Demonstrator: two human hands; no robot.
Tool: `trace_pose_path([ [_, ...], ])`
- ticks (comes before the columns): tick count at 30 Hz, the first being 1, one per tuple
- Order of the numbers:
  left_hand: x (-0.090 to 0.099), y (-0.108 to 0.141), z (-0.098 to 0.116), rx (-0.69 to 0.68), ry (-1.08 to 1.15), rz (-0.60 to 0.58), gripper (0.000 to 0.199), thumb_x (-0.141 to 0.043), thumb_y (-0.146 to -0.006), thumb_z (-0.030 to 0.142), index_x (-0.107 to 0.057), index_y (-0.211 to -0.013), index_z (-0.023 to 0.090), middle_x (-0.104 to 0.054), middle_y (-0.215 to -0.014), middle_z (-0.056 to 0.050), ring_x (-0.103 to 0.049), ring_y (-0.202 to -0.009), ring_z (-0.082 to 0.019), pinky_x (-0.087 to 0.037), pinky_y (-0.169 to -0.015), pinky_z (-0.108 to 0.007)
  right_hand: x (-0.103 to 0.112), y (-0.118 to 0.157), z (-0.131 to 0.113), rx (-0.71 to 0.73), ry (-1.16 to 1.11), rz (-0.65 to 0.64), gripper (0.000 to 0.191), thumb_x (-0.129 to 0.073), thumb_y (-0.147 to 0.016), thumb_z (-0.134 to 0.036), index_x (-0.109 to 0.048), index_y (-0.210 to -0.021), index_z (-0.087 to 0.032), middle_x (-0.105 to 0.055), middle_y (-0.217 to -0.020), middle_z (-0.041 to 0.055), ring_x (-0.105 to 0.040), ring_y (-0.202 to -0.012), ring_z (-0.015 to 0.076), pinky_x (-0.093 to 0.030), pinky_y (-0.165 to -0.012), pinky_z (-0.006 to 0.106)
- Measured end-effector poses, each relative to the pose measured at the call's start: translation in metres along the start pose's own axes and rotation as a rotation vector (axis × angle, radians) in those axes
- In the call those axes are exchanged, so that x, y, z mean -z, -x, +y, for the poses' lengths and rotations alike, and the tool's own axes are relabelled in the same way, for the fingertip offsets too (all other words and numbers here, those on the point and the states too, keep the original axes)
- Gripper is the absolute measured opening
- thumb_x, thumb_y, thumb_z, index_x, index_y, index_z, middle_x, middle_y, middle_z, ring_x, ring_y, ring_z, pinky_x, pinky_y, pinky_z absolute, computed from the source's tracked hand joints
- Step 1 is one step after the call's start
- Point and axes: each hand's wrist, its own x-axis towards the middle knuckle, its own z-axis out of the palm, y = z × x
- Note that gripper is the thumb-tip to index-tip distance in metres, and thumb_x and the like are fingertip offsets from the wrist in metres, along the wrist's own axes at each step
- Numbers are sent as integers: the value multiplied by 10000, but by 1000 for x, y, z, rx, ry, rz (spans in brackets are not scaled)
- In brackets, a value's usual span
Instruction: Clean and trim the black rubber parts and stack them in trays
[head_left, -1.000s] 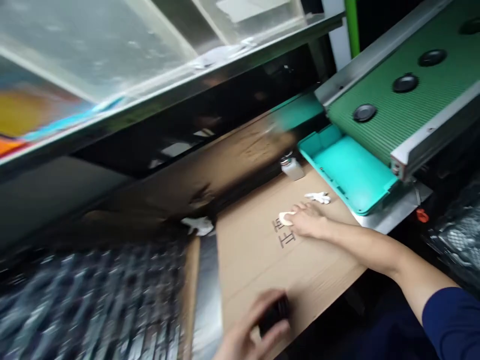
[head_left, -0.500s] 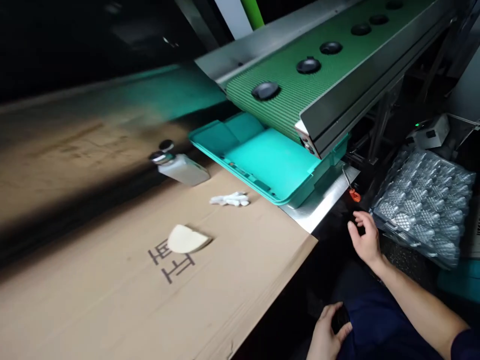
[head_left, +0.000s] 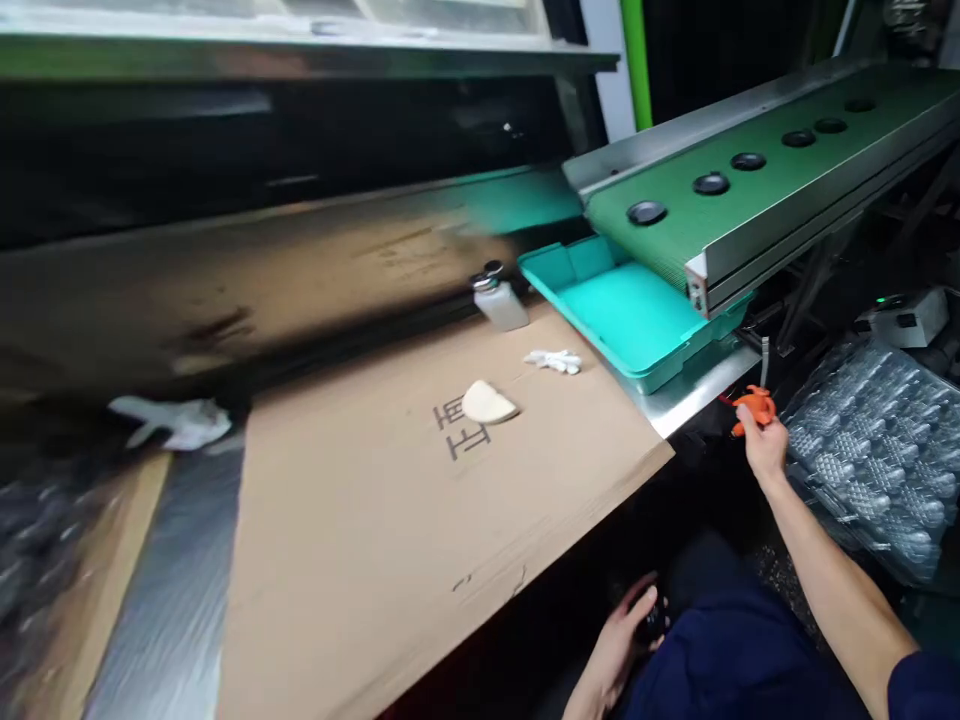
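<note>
At three o'clock, an orange tool [head_left: 757, 402] is gripped by the right fingers [head_left: 745, 418]; at five, near the desk [head_left: 176, 590], a dark object [head_left: 657, 620] is held by the left fingers [head_left: 643, 603].

The tray [head_left: 630, 318] is turquoise (almost minty), the ribbed belt [head_left: 780, 165] green.

Bare cardboard [head_left: 337, 520] leaves a way through from six to nine o'clock of the pale pad [head_left: 487, 403]. A bottle [head_left: 502, 306] blocks twelve; at two stand a white glove [head_left: 553, 361], then the teal tray [head_left: 651, 378], overhung by the conveyor [head_left: 772, 165].
</note>
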Motion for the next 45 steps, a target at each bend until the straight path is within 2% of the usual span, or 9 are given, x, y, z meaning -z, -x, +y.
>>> trace_pose_path([
  [4,-1,-11,2,-60,319,43,559,-798,-795,361,-602,-1281,166,-698,-977,-115,-700,-839,-220,-590,-720,-355,65,56,-52,189,223,-382,485,-638,-887,-507,-667,-1248,-184,-753,-875,66,-705,-728,215,-573,-766,348],
  [6,2,-19,7,-84,415,74,470,-760,-832,371,-622,-1218,141,-697,-958,-120,-707,-805,-222,-603,-689,-349,89,83,-71,162,367,-752,438,-575,-938,-486,-639,-1278,-217,-737,-795,28,-673,-608,184,-545,-636,301],
  [10,4,-34,11,-78,480,104,502,-624,-902,551,-637,-1134,106,-697,-940,-142,-706,-718,-201,-591,-602,-295,101,142,-75,281,786,-1332,307,-418,-1016,-424,-654,-1055,-230,-691,-695,10,-672,-611,199,-436,-599,288],
  [16,3,-32,1,-127,400,139,539,-709,-833,568,-647,-1135,126,-688,-954,-126,-675,-710,-171,-616,-651,-332,74,189,-61,504,1140,-1443,278,-372,-1028,-358,-596,-1064,-198,-721,-746,60,-725,-721,290,-324,-592,312],
  [22,3,-23,-3,-225,190,155,622,-808,-740,516,-667,-1243,178,-613,-1341,-181,-620,-1140,-321,-607,-825,-438,63,173,-73,472,1218,-1448,289,-327,-1052,-383,-547,-1040,-197,-719,-744,55,-722,-703,282,-240,-577,309],
  [26,-7,-18,-4,-338,-12,130,560,-835,-713,449,-720,-1196,189,-659,-1318,-132,-552,-1274,-328,-431,-1110,-441,59,163,-79,436,1223,-1482,295,-328,-1050,-386,-543,-1014,-187,-719,-762,69,-712,-701,285,-238,-578,308],
  [30,-12,-17,-5,-421,-182,98,544,-771,-777,457,-699,-1248,196,-668,-1325,-111,-561,-1286,-297,-368,-1161,-398,57,157,-82,417,1233,-1512,277,-351,-1044,-369,-543,-968,-184,-722,-776,71,-713,-705,273,-233,-573,303],
  [38,-8,-36,-10,-169,80,196,663,-582,-881,629,-547,-1362,175,-639,-1227,-174,-679,-920,-248,-624,-716,-375,56,162,-82,440,1235,-1515,265,-367,-1041,-367,-545,-985,-180,-725,-776,67,-722,-720,291,-230,-576,305],
  [45,-3,-34,-5,-47,290,180,675,-544,-868,710,-605,-1156,103,-650,-860,-101,-651,-642,-161,-618,-653,-342,50,166,-71,493,1211,-1505,286,-362,-1034,-371,-557,-978,-171,-726,-776,89,-723,-711,290,-272,-583,311],
])
